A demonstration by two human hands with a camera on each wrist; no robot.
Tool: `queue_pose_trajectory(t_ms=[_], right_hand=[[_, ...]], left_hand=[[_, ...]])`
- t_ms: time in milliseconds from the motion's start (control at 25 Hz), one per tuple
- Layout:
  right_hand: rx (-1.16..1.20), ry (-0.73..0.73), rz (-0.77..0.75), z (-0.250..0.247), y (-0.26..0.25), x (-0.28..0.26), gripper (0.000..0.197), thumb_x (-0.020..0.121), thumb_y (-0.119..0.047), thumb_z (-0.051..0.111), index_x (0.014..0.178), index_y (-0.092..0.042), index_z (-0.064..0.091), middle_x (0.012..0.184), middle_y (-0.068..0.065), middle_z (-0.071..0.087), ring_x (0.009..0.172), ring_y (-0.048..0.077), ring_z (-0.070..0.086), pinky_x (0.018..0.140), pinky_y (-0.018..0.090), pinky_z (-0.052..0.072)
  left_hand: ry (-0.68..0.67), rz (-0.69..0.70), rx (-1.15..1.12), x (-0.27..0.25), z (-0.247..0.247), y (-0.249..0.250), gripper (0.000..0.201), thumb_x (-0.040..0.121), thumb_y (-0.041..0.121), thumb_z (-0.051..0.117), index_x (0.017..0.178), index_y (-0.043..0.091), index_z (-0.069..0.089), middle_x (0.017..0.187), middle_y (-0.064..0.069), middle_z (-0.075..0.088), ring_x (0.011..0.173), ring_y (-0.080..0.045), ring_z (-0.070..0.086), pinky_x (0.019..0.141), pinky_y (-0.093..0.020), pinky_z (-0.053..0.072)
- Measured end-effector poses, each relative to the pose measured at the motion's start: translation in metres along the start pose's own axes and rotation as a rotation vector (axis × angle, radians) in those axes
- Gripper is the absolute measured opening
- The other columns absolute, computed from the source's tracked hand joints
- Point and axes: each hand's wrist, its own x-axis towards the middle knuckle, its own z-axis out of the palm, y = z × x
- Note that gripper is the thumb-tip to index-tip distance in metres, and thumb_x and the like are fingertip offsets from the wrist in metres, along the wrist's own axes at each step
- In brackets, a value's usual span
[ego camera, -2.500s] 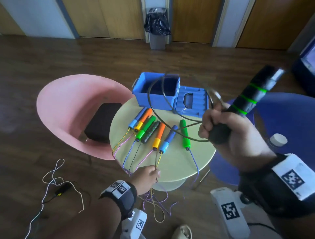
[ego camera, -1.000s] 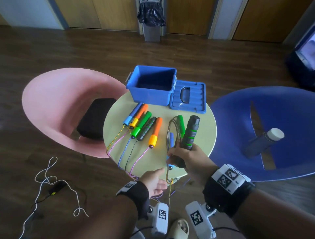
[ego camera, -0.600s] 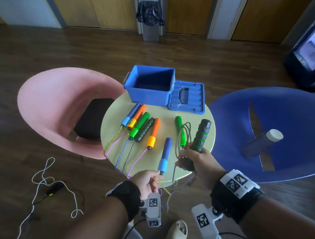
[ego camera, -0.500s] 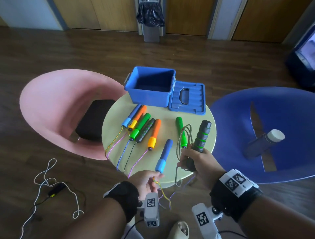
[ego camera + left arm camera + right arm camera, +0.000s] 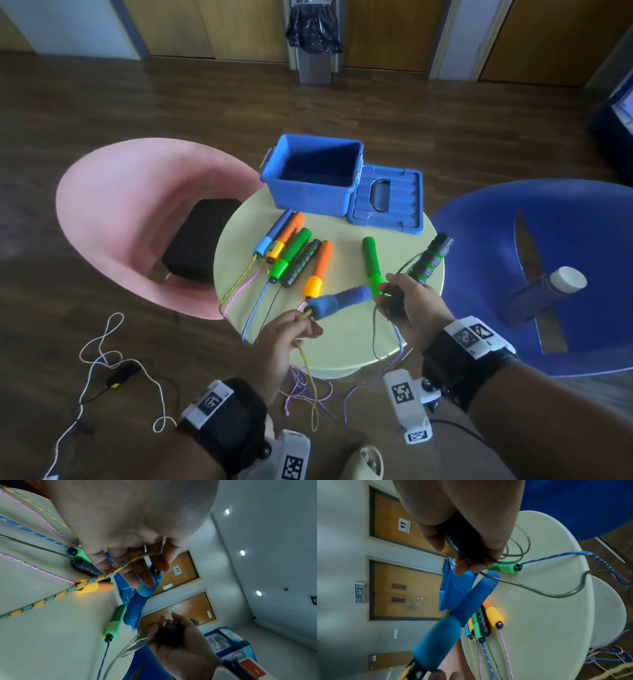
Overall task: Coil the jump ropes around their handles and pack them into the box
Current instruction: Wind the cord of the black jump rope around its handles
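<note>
Since the earlier frame my left hand [image 5: 291,334] has lifted the blue handle [image 5: 337,301] off the table [image 5: 342,337], pinching its yellow cord [image 5: 120,568]. My right hand [image 5: 409,305] grips the black handle [image 5: 430,260] with loose coils. Box [image 5: 313,205] empty; nothing packed.

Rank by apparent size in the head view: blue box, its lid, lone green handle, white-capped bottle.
1. blue box
2. lid
3. white-capped bottle, though it sits lower than the table, so this is unsure
4. lone green handle
</note>
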Motion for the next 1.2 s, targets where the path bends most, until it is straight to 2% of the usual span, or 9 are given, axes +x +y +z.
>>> queue_pose_trajectory(t_ms=[120,360,440,520,680,800,920,1040,1200], right_hand=[[-0.103,-0.044,-0.034,-0.007,-0.004,-0.002,0.016,0.092,-0.002,0.059,0.08,-0.006,0.048,0.071,0.013,0.051,0.049,0.023,0.046,0.052,0.031,0.038],[-0.334,-0.309,0.063,-0.023,-0.014,-0.025,0.017,0.092,-0.007,0.057,0.08,-0.007,0.046,0.067,0.012,0.052,0.045,0.023,0.041,0.051,0.032,0.034],[-0.371,-0.37,0.123,-0.03,-0.015,-0.033,0.017,0.091,-0.008,0.058,0.079,-0.009,0.046,0.067,0.012,0.051,0.045,0.022,0.04,0.05,0.031,0.034],[-0.389,-0.413,0.166,-0.035,-0.015,-0.041,0.02,0.088,-0.01,0.062,0.076,-0.011,0.046,0.068,0.012,0.05,0.045,0.022,0.039,0.049,0.028,0.034],[-0.395,-0.49,0.151,-0.04,-0.019,-0.056,0.025,0.074,-0.019,0.067,0.074,-0.012,0.043,0.065,0.012,0.048,0.046,0.021,0.037,0.048,0.027,0.034],[-0.405,-0.551,0.123,-0.046,-0.024,-0.066,0.031,0.068,-0.023,0.072,0.073,-0.01,0.044,0.066,0.013,0.048,0.046,0.022,0.037,0.049,0.029,0.034],[-0.403,-0.584,0.095,-0.052,-0.029,-0.075,0.034,0.064,-0.027,0.072,0.071,-0.01,0.044,0.066,0.013,0.048,0.046,0.022,0.037,0.051,0.03,0.033],[-0.391,-0.599,0.075,-0.057,-0.031,-0.081,0.034,0.065,-0.026,0.072,0.07,-0.01,0.042,0.067,0.013,0.047,0.046,0.022,0.038,0.05,0.029,0.033],[-0.389,-0.591,0.035,-0.058,-0.031,-0.086,0.036,0.065,-0.027,0.072,0.071,-0.009,0.041,0.067,0.013,0.048,0.046,0.022,0.039,0.048,0.028,0.033]], left_hand=[[0.012,0.009,-0.084,0.008,-0.006,0.002,0.021,0.081,0.028,0.047,0.066,0.013,0.05,0.095,-0.007,0.075,0.082,-0.022,0.069,0.078,-0.035,0.04],[-0.076,-0.046,0.196,0.038,-0.009,0.004,0.043,0.095,0.016,0.047,0.066,0.036,0.071,0.111,-0.011,0.07,0.093,-0.026,0.069,0.076,-0.027,0.04],[-0.123,-0.064,0.302,0.051,-0.006,0.0,0.026,0.093,0.026,0.049,0.084,0.024,0.073,0.097,-0.01,0.063,0.094,-0.024,0.069,0.072,-0.024,0.039],[-0.147,-0.106,0.384,0.067,-0.002,-0.006,0.055,0.075,0.049,0.052,0.101,0.003,0.067,0.084,-0.001,0.057,0.088,-0.017,0.069,0.069,-0.026,0.037],[-0.194,-0.117,0.461,0.087,0.011,-0.025,0.027,0.09,0.034,0.054,0.075,0.011,0.058,0.083,-0.006,0.062,0.085,-0.019,0.063,0.061,-0.012,0.037],[-0.143,-0.125,0.594,0.1,0.015,-0.041,0.025,0.081,0.038,0.055,0.066,0.018,0.055,0.073,-0.005,0.057,0.073,-0.023,0.055,0.06,-0.027,0.035],[-0.101,-0.112,0.852,0.108,0.014,-0.059,0.036,0.088,0.026,0.06,0.058,0.014,0.046,0.07,-0.012,0.043,0.058,-0.021,0.04,0.05,-0.029,0.025],[-0.084,-0.162,1.026,0.11,0.009,-0.07,0.041,0.093,0.028,0.058,0.058,0.017,0.041,0.08,-0.024,0.047,0.066,-0.027,0.044,0.052,-0.029,0.026],[-0.058,-0.245,1.002,0.111,0.004,-0.072,0.018,0.091,0.032,0.061,0.078,0.019,0.061,0.091,-0.006,0.067,0.092,-0.029,0.063,0.07,-0.027,0.041]])
